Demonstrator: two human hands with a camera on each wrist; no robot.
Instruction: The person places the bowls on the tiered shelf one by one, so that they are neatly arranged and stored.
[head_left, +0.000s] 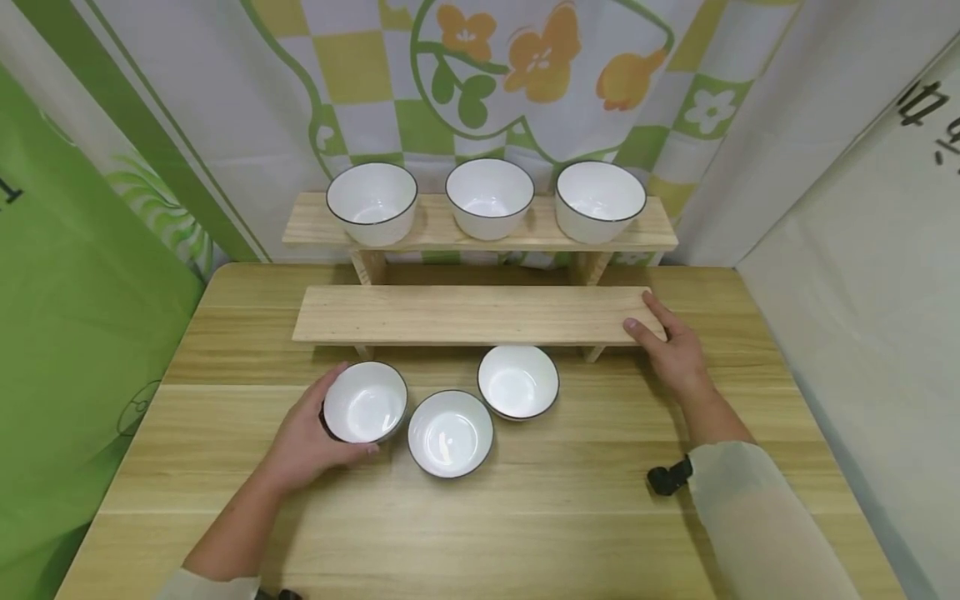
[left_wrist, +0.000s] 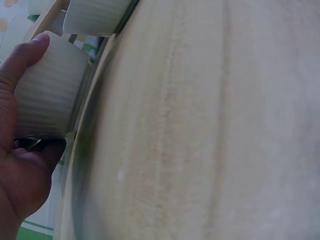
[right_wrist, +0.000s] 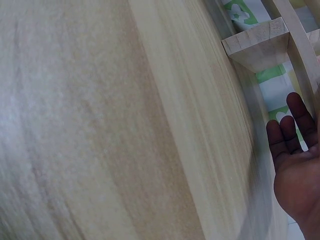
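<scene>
My left hand (head_left: 303,437) grips a white dark-rimmed bowl (head_left: 366,402) by its left side, with the thumb at its near side. In the left wrist view the hand (left_wrist: 22,165) curls around the ribbed outer wall of the bowl (left_wrist: 52,85). Just right of it sits a second bowl (head_left: 450,435), and behind that a third bowl (head_left: 519,383) near the front of the wooden shelf. My right hand (head_left: 678,354) rests on the right end of the lower shelf board (head_left: 480,315); several fingers extend loosely beside the board in the right wrist view.
Along the upper shelf board (head_left: 431,242) stand a left bowl (head_left: 372,204), a middle bowl (head_left: 490,200) and a right bowl (head_left: 600,202). The two-tier stand is at the back of the wooden table (head_left: 525,533). A patterned curtain (head_left: 360,75) hangs behind it.
</scene>
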